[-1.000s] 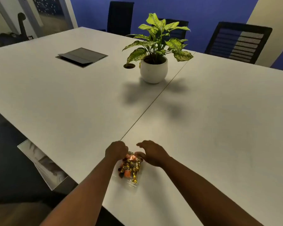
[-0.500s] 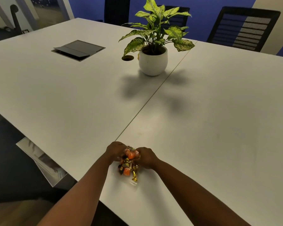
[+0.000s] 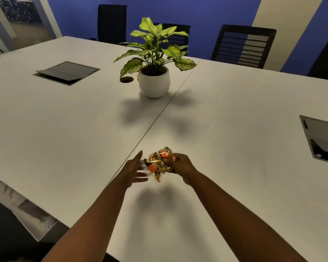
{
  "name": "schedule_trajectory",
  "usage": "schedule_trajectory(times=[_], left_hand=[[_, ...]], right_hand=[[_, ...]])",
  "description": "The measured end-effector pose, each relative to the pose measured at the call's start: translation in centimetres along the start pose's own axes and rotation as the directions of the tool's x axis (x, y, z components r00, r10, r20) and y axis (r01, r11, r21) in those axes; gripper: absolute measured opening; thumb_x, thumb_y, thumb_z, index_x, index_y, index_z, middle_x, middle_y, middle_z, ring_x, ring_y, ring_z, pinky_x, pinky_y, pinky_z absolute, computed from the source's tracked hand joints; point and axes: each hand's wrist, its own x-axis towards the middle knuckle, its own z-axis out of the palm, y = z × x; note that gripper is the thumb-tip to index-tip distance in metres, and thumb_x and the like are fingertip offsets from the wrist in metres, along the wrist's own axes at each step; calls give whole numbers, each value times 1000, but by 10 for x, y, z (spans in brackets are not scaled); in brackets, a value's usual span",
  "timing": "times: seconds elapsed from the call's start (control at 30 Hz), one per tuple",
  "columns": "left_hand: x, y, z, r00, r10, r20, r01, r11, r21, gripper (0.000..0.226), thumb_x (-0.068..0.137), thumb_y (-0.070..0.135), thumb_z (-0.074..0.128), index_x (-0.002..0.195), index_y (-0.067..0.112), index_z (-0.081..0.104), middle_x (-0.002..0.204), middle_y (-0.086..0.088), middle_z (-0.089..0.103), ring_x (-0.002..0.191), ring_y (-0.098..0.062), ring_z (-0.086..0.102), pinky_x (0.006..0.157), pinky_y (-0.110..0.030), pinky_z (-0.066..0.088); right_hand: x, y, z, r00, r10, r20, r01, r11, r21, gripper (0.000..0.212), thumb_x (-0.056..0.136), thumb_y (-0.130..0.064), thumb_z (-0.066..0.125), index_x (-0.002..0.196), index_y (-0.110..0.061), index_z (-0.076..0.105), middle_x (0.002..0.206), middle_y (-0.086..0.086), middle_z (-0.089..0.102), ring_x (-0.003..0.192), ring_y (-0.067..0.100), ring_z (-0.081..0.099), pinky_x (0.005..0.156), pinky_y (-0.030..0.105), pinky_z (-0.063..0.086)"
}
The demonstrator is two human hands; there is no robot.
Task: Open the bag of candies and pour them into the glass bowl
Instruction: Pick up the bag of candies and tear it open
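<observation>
Holding the bag of candies [image 3: 159, 163] above the table [image 3: 225, 148], near its near edge, I have my right hand [image 3: 180, 164] closed around the bag's right side. My left hand [image 3: 134, 170] is spread wide, fingers straight, its palm just beside the bag's left side; whether it touches the clear plastic I cannot tell. Orange and gold wrapped candies show through the bag. A potted plant [image 3: 154, 72] stands toward the far edge, along the table's middle seam.
</observation>
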Motion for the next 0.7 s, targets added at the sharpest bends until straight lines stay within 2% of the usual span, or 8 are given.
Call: schedule_trajectory(times=[0.13, 0.23, 0.3, 0.4, 0.47, 0.57, 0.63, 0.7], left_hand=[[-8, 21, 35, 995, 100, -4, -100, 994, -48, 41, 89, 46, 51, 99, 7, 59, 85, -8, 65, 72, -23, 64, 55, -28, 54], [-14, 32, 59, 988, 151, -30, -152, 988, -33, 23, 86, 21, 64, 97, 2, 64, 89, -14, 66, 56, -20, 66, 46, -21, 56], [-17, 36, 73, 980, 190, -59, -190, 982, 2, 16, 84, 5, 64, 97, -3, 65, 83, -16, 65, 43, -14, 64, 45, -19, 54], [-19, 40, 93, 975, 215, -64, -214, 977, 22, 5, 83, -3, 61, 81, -2, 65, 72, -14, 63, 32, -8, 60, 49, -21, 54], [-22, 46, 109, 973, 227, -40, -225, 974, 32, 13, 83, -4, 61, 72, 2, 63, 69, -12, 62, 39, -12, 63, 51, -21, 54], [-29, 54, 134, 973, 232, 24, -233, 972, 42, 12, 84, -3, 61, 74, 2, 63, 68, -12, 63, 56, -21, 62, 50, -21, 55], [-33, 59, 148, 968, 240, 70, -243, 969, 41, 15, 84, -3, 61, 70, 3, 62, 69, -12, 63, 58, -23, 62, 49, -21, 55], [-36, 62, 163, 964, 243, 112, -250, 967, 49, 17, 84, -4, 61, 68, 3, 61, 69, -13, 62, 58, -24, 61, 49, -21, 55]], right_hand=[[-6, -6, -27, 997, 2, -82, 12, 987, 163, 29, 87, -3, 60, 113, 9, 59, 91, 15, 63, 84, 25, 61, 69, 24, 52], [-10, -5, -48, 992, 13, -124, 16, 974, 227, 11, 88, -4, 59, 97, 1, 63, 78, 7, 62, 71, 15, 59, 66, 23, 52], [-14, -5, -61, 989, 31, -147, 3, 974, 226, 6, 88, -5, 59, 94, -4, 60, 76, 6, 61, 69, 14, 59, 64, 23, 51], [-22, -3, -79, 985, 81, -153, -51, 980, 191, 5, 88, -8, 60, 84, -5, 59, 76, 5, 60, 69, 14, 58, 72, 29, 54], [-27, -4, -92, 978, 132, -163, -108, 983, 151, 6, 89, -14, 60, 86, -8, 58, 78, 4, 60, 73, 15, 59, 81, 35, 51], [-37, -5, -112, 964, 188, -185, -174, 981, 90, 13, 89, -21, 60, 78, -14, 58, 81, 5, 61, 73, 14, 58, 82, 37, 47], [-44, -7, -124, 955, 217, -203, -206, 976, 70, 13, 88, -23, 60, 80, -13, 58, 80, 4, 61, 78, 16, 59, 84, 38, 47], [-50, -7, -135, 947, 236, -217, -228, 972, 63, 13, 89, -24, 59, 87, -11, 58, 78, 3, 62, 74, 14, 60, 91, 41, 47]])
